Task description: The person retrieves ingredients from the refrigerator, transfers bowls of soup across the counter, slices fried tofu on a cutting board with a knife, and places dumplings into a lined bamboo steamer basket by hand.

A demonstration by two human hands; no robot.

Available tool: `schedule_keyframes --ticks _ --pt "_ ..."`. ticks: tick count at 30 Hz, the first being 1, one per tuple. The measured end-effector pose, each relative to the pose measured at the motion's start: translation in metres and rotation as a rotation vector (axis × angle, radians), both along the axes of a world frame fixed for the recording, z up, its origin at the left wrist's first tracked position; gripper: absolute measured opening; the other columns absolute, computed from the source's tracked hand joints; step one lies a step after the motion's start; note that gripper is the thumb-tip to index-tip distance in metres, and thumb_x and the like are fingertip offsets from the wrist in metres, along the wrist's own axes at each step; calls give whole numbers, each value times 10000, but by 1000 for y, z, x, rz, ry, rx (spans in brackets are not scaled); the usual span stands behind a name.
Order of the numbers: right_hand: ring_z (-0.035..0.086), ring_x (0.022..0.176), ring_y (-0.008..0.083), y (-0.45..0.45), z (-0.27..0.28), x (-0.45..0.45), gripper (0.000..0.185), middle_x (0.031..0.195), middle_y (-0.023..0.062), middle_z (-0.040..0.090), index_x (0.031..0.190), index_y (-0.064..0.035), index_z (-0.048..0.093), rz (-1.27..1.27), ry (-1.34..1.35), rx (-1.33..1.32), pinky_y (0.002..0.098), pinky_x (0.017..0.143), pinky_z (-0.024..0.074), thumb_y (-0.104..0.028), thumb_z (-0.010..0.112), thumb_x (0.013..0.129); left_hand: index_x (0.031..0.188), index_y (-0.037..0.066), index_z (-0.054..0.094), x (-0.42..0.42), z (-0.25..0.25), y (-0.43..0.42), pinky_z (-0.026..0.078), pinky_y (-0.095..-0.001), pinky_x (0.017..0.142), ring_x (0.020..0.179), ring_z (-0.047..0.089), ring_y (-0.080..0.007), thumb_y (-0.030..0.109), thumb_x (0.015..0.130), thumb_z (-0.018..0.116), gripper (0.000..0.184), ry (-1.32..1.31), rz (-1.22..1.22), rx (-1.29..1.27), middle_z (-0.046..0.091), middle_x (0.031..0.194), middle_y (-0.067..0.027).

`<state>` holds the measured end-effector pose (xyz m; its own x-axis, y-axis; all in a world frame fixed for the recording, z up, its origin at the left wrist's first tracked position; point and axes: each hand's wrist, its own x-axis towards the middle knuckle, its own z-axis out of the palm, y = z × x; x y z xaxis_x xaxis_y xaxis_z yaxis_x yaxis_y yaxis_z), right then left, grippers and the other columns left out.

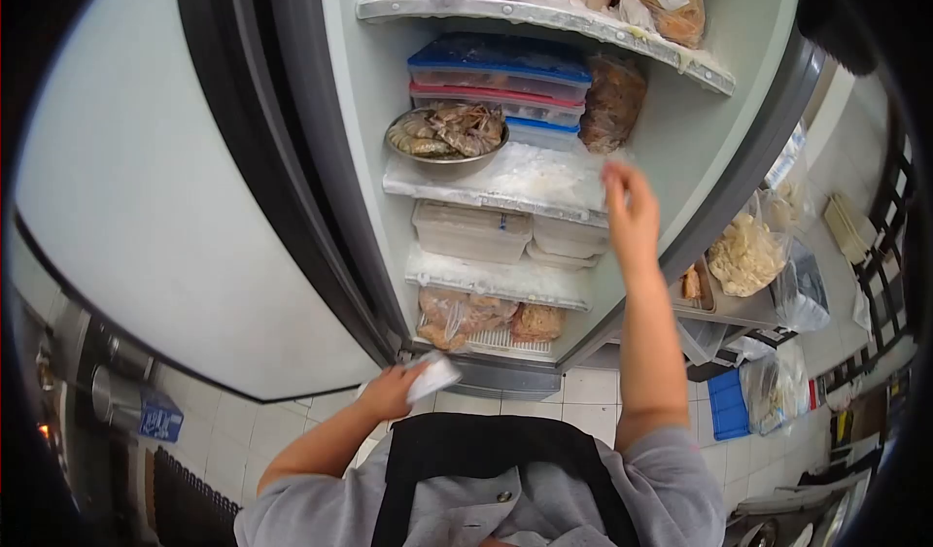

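Observation:
My right hand [632,209] is raised by the right end of the frosted middle shelf [544,180] of an open freezer. Its fingers are loosely bent and apart, with nothing visible in them. Low by the freezer's bottom left corner, my left hand [391,392] is closed on a white flat-sided object [433,377]; its exact kind is unclear. A metal bowl [457,161] of large raw prawns [447,131] sits at the left of that shelf. Behind it are stacked plastic containers [501,66] with blue and red lids, beside a bag of brownish food [612,105].
The freezer door [165,178] stands wide open at left. White tubs [471,231] and bagged meat [452,316] fill the lower shelves; frozen bags [666,3] lie on top. At right, a counter holds a bag of pale food [746,256]. A blue crate [727,406] is on the floor.

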<state>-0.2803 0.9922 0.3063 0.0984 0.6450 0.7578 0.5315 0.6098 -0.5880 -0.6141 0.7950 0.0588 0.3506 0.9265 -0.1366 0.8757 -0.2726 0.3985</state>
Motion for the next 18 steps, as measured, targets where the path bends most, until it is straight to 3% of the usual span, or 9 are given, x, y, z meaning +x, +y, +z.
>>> schedule_keyframes --ticks 3,4,6,7,9,10,14,17,18 --pt "620 823 246 94 51 2 201 957 140 645 1050 -35 626 -184 -257 283 324 727 486 -117 565 877 1393 187 297 -64 -81 -39 459 -508 850 992 547 -448 278 794 577 668 80 197 -342 556 1062 -266" --pt "620 823 246 117 60 5 201 957 140 645 1050 -35 626 -199 -264 287 324 727 486 -117 565 877 1388 185 302 -98 -146 -59 462 -522 840 988 554 -448 278 808 552 639 30 222 -333 551 1091 -271" --pt "597 957 335 156 72 10 246 1072 168 618 1085 -59 618 -252 -606 462 380 823 480 -108 580 847 1376 166 308 -122 -163 -96 463 -514 850 1010 557 -444 255 799 557 634 120 351 -536 561 1103 -272" --pt "597 957 335 169 77 16 246 1072 168 618 1085 -59 618 -259 -611 465 380 823 480 -108 580 847 1374 146 299 -136 -175 -115 466 -499 859 1015 560 -440 248 780 583 666 139 369 -605 567 1100 -272" --pt "565 1031 339 187 83 26 294 1137 159 595 1123 -76 601 -265 -931 361 404 866 470 -121 590 833 1371 138 295 -162 -197 -147 467 -493 860 1012 563 -437 239 766 593 682 149 457 -748 571 1094 -271" --pt "603 848 339 188 85 27 293 1000 163 619 1130 -96 579 -237 -973 530 432 748 478 -130 531 843 1369 134 293 -172 -207 -159 468 -490 860 1011 564 -436 235 759 598 689 155 510 -800 572 1091 -271" --pt "593 963 342 186 87 18 296 1069 157 623 1130 -78 588 -281 -870 400 380 809 500 -117 583 837 1363 118 285 -193 -226 -175 471 -477 862 1004 570 -430 217 731 617 721 145 699 -855 578 1080 -269" --pt "643 850 322 208 94 2 258 982 127 665 1108 -75 592 -396 -622 187 371 723 525 -133 586 857 1359 106 279 -199 -225 -165 473 -467 864 999 574 -426 204 710 631 745 114 794 -784 583 1071 -268" --pt "653 790 303 239 91 3 250 943 104 677 1090 -72 599 -289 -352 101 365 685 526 -177 593 863 1358 102 277 -199 -223 -159 474 -464 864 998 576 -425 199 703 636 753 107 815 -745 584 1068 -268"
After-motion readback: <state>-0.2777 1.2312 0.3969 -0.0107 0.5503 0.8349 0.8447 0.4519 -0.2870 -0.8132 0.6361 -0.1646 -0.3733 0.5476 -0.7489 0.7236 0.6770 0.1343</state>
